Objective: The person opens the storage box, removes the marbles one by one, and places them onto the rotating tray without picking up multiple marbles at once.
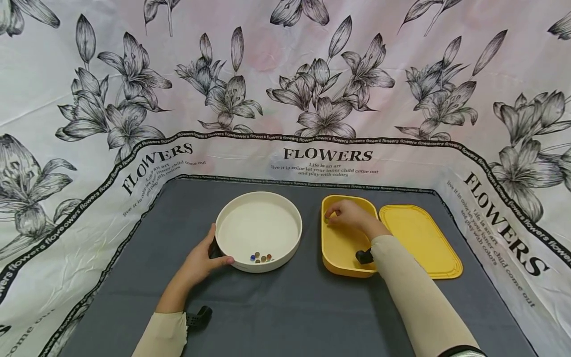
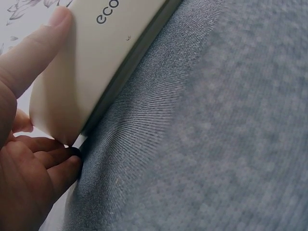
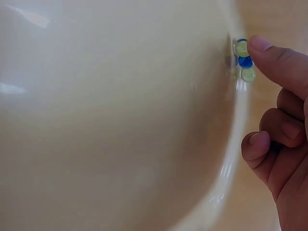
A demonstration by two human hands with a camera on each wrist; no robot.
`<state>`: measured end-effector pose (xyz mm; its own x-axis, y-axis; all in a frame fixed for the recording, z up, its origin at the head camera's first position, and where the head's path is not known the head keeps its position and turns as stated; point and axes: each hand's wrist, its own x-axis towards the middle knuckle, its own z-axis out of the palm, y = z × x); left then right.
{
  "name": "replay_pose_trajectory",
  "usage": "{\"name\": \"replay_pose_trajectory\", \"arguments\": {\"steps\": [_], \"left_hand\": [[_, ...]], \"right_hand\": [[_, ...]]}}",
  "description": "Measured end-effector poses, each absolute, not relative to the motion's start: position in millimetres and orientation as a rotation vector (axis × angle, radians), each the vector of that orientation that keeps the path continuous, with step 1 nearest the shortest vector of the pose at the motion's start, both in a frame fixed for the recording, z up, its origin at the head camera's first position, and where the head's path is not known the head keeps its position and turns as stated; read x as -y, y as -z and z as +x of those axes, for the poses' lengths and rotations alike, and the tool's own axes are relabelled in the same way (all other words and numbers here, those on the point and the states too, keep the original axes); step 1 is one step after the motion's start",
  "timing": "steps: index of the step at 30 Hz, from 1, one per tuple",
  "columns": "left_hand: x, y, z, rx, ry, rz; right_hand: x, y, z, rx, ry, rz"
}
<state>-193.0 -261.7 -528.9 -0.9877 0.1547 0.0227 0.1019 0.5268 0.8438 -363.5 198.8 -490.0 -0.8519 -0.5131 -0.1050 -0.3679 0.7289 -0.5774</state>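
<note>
A round cream dish (image 1: 258, 220) stands on the grey cloth, with several small glass marbles (image 1: 260, 258) gathered inside near its front wall. My left hand (image 1: 200, 260) grips this dish from outside at the left front. In the left wrist view its thumb (image 2: 43, 45) lies along the wall, and the other fingers bend in at the lower edge. My right hand (image 1: 350, 215) reaches into a yellow rectangular container (image 1: 341, 248). In the right wrist view, clear, green and blue marbles (image 3: 245, 61) sit against the container's wall. The thumb touches the uppermost marble, other fingers curled, index finger hidden.
The flat yellow lid (image 1: 421, 238) lies right of the container, partly under the right forearm. Grey cloth (image 1: 285, 312) extends in front of both vessels. A white flower-printed cloth (image 1: 250, 158) borders the surface and rises behind it.
</note>
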Motion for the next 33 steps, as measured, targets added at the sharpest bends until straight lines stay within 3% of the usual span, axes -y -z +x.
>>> {"name": "replay_pose_trajectory", "arguments": {"steps": [20,33], "left_hand": [[262,527,-192,-2.683,-1.484,0.237],[262,526,-193,-2.685,-1.461,0.208]], "right_hand": [[-195,498,-369,-2.673,0.709,-0.776],[-192,482,-361,-2.707,0.645,-0.778]]}}
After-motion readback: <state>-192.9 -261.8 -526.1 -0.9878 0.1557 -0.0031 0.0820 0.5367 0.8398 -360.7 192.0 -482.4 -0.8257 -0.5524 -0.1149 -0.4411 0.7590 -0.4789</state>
